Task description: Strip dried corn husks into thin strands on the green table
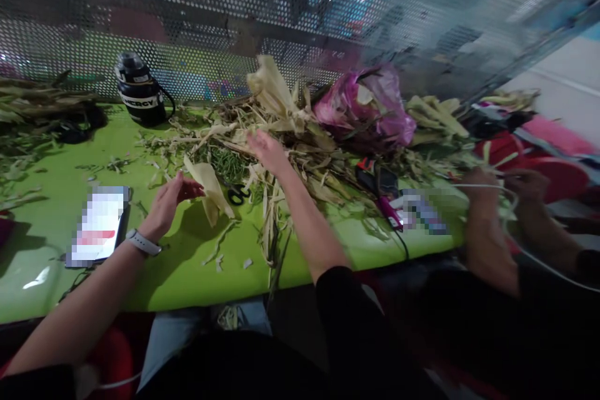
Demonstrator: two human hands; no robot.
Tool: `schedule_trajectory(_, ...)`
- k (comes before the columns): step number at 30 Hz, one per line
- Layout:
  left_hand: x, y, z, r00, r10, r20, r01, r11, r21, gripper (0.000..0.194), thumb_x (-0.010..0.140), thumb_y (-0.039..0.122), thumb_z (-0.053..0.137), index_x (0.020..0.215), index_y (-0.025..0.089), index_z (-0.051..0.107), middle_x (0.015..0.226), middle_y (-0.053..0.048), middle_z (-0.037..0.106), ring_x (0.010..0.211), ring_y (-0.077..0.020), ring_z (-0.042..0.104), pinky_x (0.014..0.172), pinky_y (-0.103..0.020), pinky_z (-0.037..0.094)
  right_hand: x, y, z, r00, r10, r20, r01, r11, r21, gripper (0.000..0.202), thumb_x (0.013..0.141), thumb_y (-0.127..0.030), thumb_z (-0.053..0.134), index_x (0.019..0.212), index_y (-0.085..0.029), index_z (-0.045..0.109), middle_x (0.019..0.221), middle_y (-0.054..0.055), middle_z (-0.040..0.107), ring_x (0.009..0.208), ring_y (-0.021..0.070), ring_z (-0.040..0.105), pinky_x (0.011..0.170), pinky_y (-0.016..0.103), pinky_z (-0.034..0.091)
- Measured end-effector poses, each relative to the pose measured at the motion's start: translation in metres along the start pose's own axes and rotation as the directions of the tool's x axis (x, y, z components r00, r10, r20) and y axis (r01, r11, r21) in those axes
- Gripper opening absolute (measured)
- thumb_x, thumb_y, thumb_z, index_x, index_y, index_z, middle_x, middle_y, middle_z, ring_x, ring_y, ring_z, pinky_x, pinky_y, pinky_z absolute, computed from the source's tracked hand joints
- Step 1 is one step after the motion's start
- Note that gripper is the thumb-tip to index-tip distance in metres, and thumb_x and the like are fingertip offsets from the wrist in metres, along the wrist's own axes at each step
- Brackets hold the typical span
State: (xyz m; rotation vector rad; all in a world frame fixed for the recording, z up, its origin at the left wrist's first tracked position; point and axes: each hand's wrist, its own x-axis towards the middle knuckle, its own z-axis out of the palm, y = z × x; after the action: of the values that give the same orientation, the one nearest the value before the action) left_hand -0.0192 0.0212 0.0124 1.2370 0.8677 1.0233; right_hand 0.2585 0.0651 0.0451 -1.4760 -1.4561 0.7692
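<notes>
My left hand [167, 200], with a white watch band on its wrist, holds a pale dried corn husk [212, 190] by its edge just above the green table. Over the heap of dry husks and stalks [319, 169], my right hand [268, 151] stretches out with its fingers apart and nothing visible in them; the fingertips are slightly blurred. A large pale husk [274, 87] rises from the pile just beyond it. Between my hands lie dark-handled scissors [237, 194], partly covered, beside some thin green leaves [227, 165].
A lit phone [97, 225] lies left, with a black bottle [139, 90] farther back. A pink plastic bag [363, 106] sits behind the heap. Another phone [424, 212] and a co-worker's hands [501, 187] are at right. A perforated metal panel [210, 12] borders the table [187, 284].
</notes>
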Motion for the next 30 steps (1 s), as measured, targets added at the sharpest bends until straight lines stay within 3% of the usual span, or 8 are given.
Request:
schedule_trajectory(3,0.002,-0.007,-0.001,0.993,0.12,0.017,-0.118,0.926,0.357,0.038,0.084,0.053,0.062,0.089,0.016,0.071,0.089,-0.008,0.071,0.083,-0.0207,0.065,0.077,-0.034,0.051,-0.005,0.007,0.01,0.964,0.036,0.262,-0.03,0.999,-0.025,0.064,0.075,-0.065,0.064,0.111,-0.013,0.065,0.088,0.011,0.072,0.077,0.0212,0.069,0.077,0.039,0.054)
schedule_trajectory(6,0.004,-0.014,-0.001,0.981,0.151,0.119,-0.192,0.786,0.588,0.03,0.084,0.046,0.064,0.095,0.019,0.07,0.09,-0.007,0.071,0.081,-0.0213,0.064,0.073,-0.033,0.05,-0.019,-0.001,0.022,0.922,0.037,0.386,-0.009,0.997,-0.073,0.05,0.079,-0.064,0.06,0.089,-0.015,0.067,0.07,0.005,0.069,0.06,0.0159,0.063,0.063,0.031,0.051)
schedule_trajectory(12,0.004,-0.021,0.001,0.983,0.115,0.146,-0.185,0.67,0.719,0.032,0.088,0.047,0.055,0.085,0.017,0.066,0.078,-0.007,0.068,0.068,-0.0207,0.059,0.062,-0.031,0.042,-0.043,-0.021,0.044,0.823,0.096,0.56,0.212,0.863,-0.459,0.045,0.08,-0.061,0.062,0.082,-0.017,0.067,0.077,0.006,0.07,0.064,0.0143,0.059,0.058,0.025,0.038)
schedule_trajectory(16,0.003,-0.02,0.002,0.987,0.107,0.116,-0.158,0.667,0.728,0.038,0.09,0.051,0.05,0.074,0.018,0.06,0.063,-0.002,0.059,0.058,-0.0163,0.051,0.055,-0.028,0.034,-0.054,-0.026,0.06,0.823,0.112,0.557,0.275,0.78,-0.562,0.033,0.081,-0.05,0.062,0.087,-0.018,0.067,0.086,0.007,0.072,0.073,0.0175,0.061,0.059,0.025,0.034)
schedule_trajectory(21,0.004,-0.024,0.002,0.999,0.033,-0.013,-0.022,0.862,0.507,0.036,0.08,0.05,0.067,0.09,0.018,0.055,0.075,-0.003,0.066,0.069,-0.018,0.061,0.06,-0.027,0.042,-0.059,-0.026,0.073,0.852,0.043,0.521,0.244,0.849,-0.469,0.013,0.079,-0.028,0.058,0.085,-0.018,0.064,0.082,0.003,0.07,0.071,0.0158,0.059,0.059,0.025,0.034)
schedule_trajectory(24,0.003,-0.024,0.004,0.995,-0.071,-0.066,0.086,0.961,0.263,0.056,0.073,0.047,0.076,0.114,0.019,0.05,0.087,-0.005,0.07,0.08,-0.0195,0.066,0.068,-0.029,0.048,-0.062,-0.025,0.074,0.872,-0.008,0.49,0.195,0.922,-0.333,0.013,0.078,-0.028,0.056,0.083,-0.018,0.061,0.077,0.001,0.066,0.067,0.0137,0.056,0.061,0.025,0.037)
schedule_trajectory(27,0.004,-0.022,0.005,0.983,-0.155,-0.099,0.157,0.987,0.015,0.06,0.074,0.044,0.076,0.123,0.021,0.049,0.091,-0.004,0.07,0.081,-0.0166,0.067,0.074,-0.03,0.052,-0.068,-0.022,0.074,0.883,-0.109,0.457,0.223,0.953,-0.204,0.012,0.077,-0.03,0.056,0.079,-0.018,0.057,0.078,0.001,0.062,0.068,0.0132,0.054,0.065,0.026,0.04)
schedule_trajectory(30,0.004,-0.02,0.006,0.985,-0.172,-0.006,0.167,0.962,-0.215,0.045,0.078,0.038,0.074,0.115,0.021,0.055,0.1,-0.005,0.069,0.084,-0.0145,0.067,0.08,-0.03,0.054,-0.079,-0.016,0.074,0.896,-0.196,0.398,0.206,0.978,0.018,0.016,0.075,-0.034,0.059,0.078,-0.019,0.053,0.085,0.002,0.06,0.071,0.013,0.053,0.067,0.027,0.042)
